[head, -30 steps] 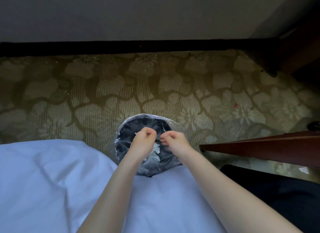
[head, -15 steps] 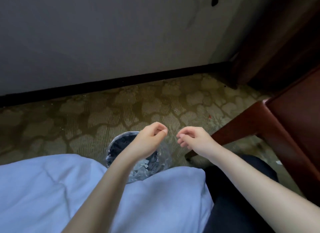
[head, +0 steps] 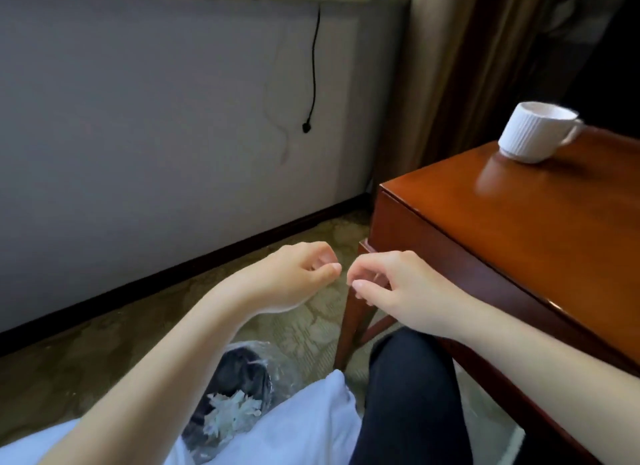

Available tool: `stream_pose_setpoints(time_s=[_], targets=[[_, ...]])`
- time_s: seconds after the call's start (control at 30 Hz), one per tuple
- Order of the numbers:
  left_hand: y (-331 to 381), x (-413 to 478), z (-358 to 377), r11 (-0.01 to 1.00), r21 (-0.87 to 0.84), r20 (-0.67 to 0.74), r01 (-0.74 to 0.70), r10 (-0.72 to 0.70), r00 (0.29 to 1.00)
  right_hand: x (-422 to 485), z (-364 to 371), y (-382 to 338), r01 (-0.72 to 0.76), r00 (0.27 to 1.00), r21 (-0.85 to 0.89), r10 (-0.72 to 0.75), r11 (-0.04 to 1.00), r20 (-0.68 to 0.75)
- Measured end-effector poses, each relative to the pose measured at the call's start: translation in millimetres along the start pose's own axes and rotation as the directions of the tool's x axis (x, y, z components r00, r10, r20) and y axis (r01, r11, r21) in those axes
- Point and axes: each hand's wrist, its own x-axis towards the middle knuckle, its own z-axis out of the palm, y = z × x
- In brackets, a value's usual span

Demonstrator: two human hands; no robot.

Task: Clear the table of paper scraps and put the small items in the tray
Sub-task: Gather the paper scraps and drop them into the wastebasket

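White ribbed cup (head: 535, 132) on wooden table (head: 519, 229), near the far edge. Bag-lined bin (head: 242, 364) on patterned carpet (head: 86, 360) near the table leg.

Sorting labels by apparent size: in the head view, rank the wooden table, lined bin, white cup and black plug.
1. wooden table
2. lined bin, partly hidden, so only narrowly ahead
3. white cup
4. black plug

My left hand (head: 294, 277), my right hand (head: 393, 286) raised side by side, close, not touching; fingers loosely curled, nothing visible in them; plastic-lined bin (head: 251, 366) under my left forearm, paper scraps (head: 232, 411) inside; white ribbed cup (head: 535, 132) upright on wooden table (head: 519, 236) at right; black cord (head: 313, 66) hanging down wall.
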Motion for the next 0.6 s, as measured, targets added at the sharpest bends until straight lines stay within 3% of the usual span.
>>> stream_pose_setpoints(time_s=[0.17, 0.33, 0.6], targets=[[75, 5, 1, 0.985, 0.018, -0.005, -0.17, 0.17, 0.985, -51, -55, 8, -0.025, 0.985, -0.07, 0.013, 0.997, -0.175], [146, 22, 26, 0.947, 0.02, 0.034, -0.322, 0.321, 0.947, -107, -103, 44, -0.151, 0.932, -0.102, 0.107, 0.983, -0.347], [231, 79, 102, 0.885, 0.15, 0.182, -0.44, 0.413, 0.892, -202, -142, 125, -0.435, 0.728, -0.028, 0.334, 0.9, -0.599]])
